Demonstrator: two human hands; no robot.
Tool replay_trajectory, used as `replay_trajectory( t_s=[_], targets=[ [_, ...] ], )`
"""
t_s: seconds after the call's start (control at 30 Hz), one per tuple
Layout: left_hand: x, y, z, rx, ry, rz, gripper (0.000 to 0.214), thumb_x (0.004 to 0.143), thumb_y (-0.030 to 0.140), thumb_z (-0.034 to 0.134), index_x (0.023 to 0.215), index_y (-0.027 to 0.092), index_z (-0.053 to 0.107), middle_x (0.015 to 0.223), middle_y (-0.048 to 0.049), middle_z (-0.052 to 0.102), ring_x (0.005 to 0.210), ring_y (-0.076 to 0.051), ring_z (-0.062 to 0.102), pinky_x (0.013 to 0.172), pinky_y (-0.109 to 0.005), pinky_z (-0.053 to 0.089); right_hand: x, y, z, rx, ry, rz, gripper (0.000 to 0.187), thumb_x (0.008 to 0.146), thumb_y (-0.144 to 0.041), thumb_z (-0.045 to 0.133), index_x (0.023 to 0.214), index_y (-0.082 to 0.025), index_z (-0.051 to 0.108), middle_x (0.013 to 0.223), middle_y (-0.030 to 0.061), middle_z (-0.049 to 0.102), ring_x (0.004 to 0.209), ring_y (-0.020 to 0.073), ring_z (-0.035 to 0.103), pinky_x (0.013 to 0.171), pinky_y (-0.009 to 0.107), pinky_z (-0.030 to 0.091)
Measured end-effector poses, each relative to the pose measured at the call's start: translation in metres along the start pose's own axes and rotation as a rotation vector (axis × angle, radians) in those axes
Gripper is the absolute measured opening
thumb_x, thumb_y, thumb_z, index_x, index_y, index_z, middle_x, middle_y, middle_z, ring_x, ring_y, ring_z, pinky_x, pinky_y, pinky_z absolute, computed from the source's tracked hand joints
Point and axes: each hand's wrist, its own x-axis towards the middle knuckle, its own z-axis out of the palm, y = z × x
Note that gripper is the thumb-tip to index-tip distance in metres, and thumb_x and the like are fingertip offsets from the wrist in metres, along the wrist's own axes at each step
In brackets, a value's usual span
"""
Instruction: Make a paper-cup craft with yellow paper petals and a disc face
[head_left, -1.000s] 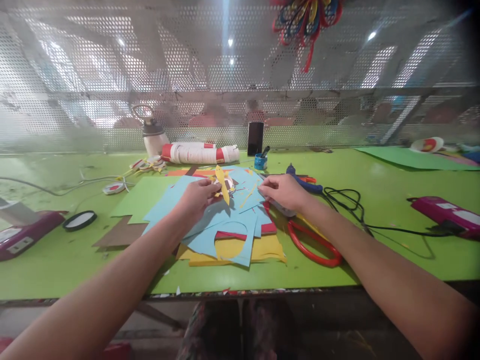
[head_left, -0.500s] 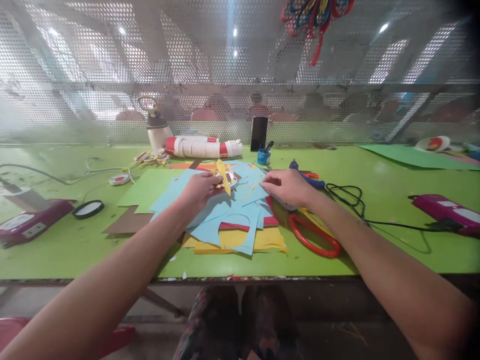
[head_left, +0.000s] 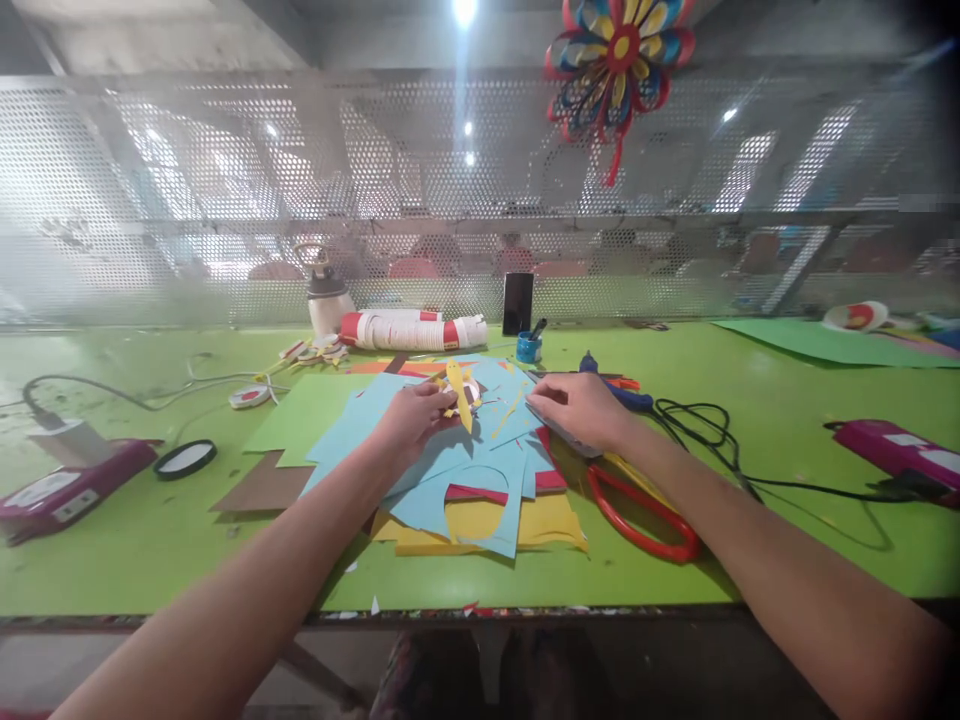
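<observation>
My left hand (head_left: pixel 414 420) is closed on a small paper craft, with thumb and fingers at its left edge. The paper craft (head_left: pixel 463 398) has a round, pale-rimmed body and a long yellow strip across it. Beneath it lie overlapping light blue paper sheets (head_left: pixel 352 440) with cut-out holes and thin yellow scraps. My right hand (head_left: pixel 577 408) rests at the right edge of these sheets, its fingers pinched together; whether anything is between them cannot be made out. Beside and partly under my right forearm are red-handled scissors (head_left: pixel 637 525).
A blue glue gun (head_left: pixel 630 397) with a black cord lies right of the sheets. Behind stand stacked paper cups (head_left: pixel 412 332), a phone (head_left: pixel 517 303) and a blue pot (head_left: pixel 529 348). Purple power strips lie left (head_left: pixel 90 485) and right (head_left: pixel 892 450). A perforated screen (head_left: pixel 420 180) closes the back.
My view has tilted up, so the table sits lower and more of the hanging paper flower shows. Both hands stay near the same spots, the left one still holding the paper craft.
</observation>
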Motion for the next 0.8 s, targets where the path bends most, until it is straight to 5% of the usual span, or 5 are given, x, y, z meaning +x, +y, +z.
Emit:
replay_trajectory(
  t_s=[0.5,0.8],
  targets=[
    [-0.004,-0.001,0.006,-0.024,-0.044,-0.020,0.014,0.070,0.018,0.071,0.081,0.009,0.069,0.093,-0.0129,0.069,0.077,-0.017,0.063,0.072,-0.031,0.052,-0.001,-0.003,0.003,0.144,-0.010,0.029,0.023,0.080,-0.033,0.055,0.070,-0.015,0.066,0.067,0.0038,0.065,0.064,0.0171,0.057,0.064,0.029,0.042],
    [-0.019,-0.001,0.026,-0.058,-0.134,-0.041,0.014,0.064,0.020,0.076,0.062,0.014,0.063,0.080,-0.0090,0.066,0.073,-0.017,0.062,0.066,-0.032,0.050,-0.005,-0.011,0.010,0.619,-0.235,0.236,0.044,0.075,-0.055,0.062,0.075,-0.012,0.066,0.069,0.0063,0.066,0.057,0.0120,0.059,0.055,0.024,0.046]
  ],
)
